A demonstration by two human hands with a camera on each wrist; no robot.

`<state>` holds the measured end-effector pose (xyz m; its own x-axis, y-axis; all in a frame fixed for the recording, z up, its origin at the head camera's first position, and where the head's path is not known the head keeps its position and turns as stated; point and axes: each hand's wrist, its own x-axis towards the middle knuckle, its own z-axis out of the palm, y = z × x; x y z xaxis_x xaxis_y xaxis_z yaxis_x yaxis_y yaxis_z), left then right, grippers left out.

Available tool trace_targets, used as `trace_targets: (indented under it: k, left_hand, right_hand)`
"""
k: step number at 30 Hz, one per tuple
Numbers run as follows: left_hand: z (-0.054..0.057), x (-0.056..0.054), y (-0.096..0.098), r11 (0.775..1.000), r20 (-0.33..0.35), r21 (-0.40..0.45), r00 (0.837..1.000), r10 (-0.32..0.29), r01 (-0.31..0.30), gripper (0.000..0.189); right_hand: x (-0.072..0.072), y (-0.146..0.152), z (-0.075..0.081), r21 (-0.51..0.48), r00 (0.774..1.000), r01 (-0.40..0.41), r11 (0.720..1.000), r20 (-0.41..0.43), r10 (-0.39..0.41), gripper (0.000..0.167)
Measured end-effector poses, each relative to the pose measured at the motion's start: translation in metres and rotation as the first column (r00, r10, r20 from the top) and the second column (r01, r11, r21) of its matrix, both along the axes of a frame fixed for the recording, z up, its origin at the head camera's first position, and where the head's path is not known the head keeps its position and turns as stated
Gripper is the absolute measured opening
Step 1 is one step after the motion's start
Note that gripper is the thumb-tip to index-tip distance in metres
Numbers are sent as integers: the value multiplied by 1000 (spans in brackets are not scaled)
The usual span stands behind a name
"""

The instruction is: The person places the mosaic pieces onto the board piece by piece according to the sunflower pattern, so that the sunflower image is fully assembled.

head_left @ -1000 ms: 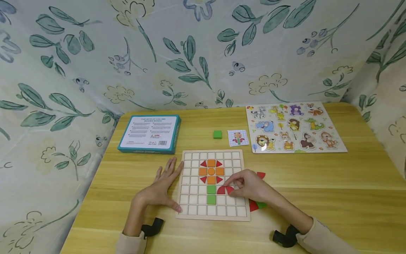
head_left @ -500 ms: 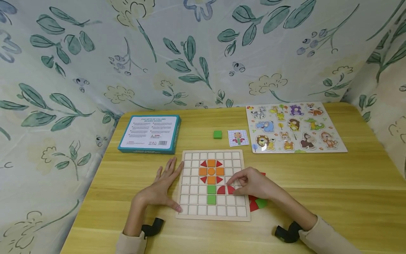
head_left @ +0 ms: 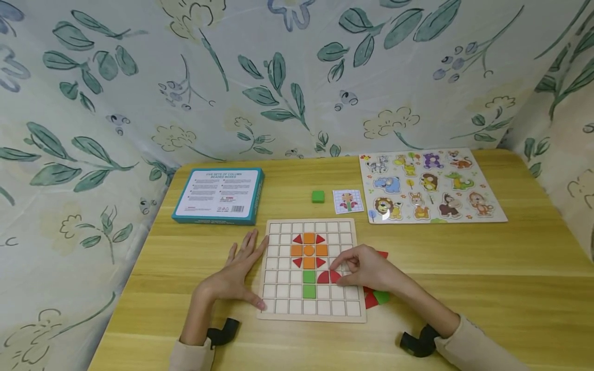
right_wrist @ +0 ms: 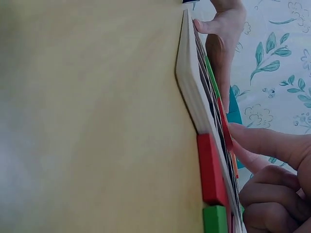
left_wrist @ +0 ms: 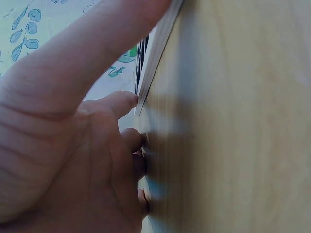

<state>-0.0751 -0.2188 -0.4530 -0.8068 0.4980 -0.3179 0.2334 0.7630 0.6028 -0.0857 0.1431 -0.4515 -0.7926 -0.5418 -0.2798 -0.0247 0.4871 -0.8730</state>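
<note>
In the head view, the right hand pinches a red quarter-round on the board, closer to its red neighbour than half a second ago. Left wrist: the spread left hand touches the board's edge. Right wrist: a red block lies alongside.

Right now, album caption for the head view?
Red piece between right fingers, gridded board below, left hand at its edge.
</note>
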Motion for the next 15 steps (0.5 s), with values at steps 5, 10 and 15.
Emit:
trace_targets:
  k: [5,10,15]
  left_hand:
    - [-1,0,0,1000,-3,-4,1000,-3,3,149]
    - [-2,0,-1,1000,-3,-5,1000,-3,3,149]
    - [-2,0,0,1000,-4,-3,1000,-5,5,149]
  right_hand:
    - [-2,4,1,-17,999,-16,1000,41,17,20]
    - [-4,6,1,-26,999,-33,999,41,34,21]
    - [-3,4,-1,-14,999,-22,1000,31,22,20]
